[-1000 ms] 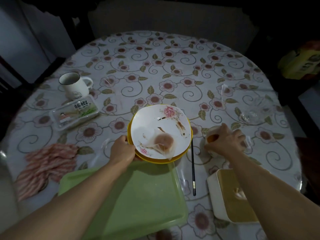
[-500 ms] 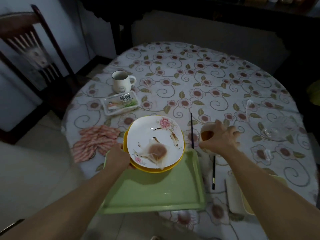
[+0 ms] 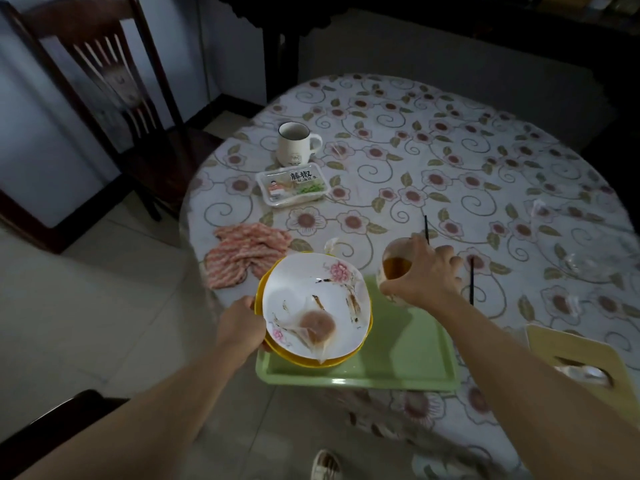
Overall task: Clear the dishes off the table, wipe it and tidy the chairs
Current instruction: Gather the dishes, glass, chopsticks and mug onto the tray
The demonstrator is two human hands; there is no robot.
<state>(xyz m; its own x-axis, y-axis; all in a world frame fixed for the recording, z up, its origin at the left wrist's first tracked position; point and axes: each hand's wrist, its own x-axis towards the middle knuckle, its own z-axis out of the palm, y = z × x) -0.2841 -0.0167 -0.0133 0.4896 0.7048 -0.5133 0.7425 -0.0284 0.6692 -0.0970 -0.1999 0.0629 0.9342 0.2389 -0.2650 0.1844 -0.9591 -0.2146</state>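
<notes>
My left hand (image 3: 242,325) grips the left rim of a stack of two plates: a white flowered plate (image 3: 313,299) with food scraps on a yellow plate (image 3: 346,358), held over the left part of a green tray (image 3: 408,355). My right hand (image 3: 424,278) holds a small bowl (image 3: 394,265) of brown liquid from above, at the tray's far right corner. Black chopsticks (image 3: 471,282) lie on the flowered tablecloth (image 3: 450,161) just right of that hand. A white mug (image 3: 294,143) and a sealed food package (image 3: 292,183) stand further back.
A striped pink cloth (image 3: 246,252) lies at the table's left edge. A cream box (image 3: 581,362) sits at the near right. Crumpled clear plastic (image 3: 588,261) lies at the right. A dark wooden chair (image 3: 114,95) stands back left; another chair's edge (image 3: 52,427) shows at the bottom left.
Both hands have lifted: the plate stack has moved back over the tray, and the bowl has risen off the table toward the tray. My view has swung left, showing the chair and floor.
</notes>
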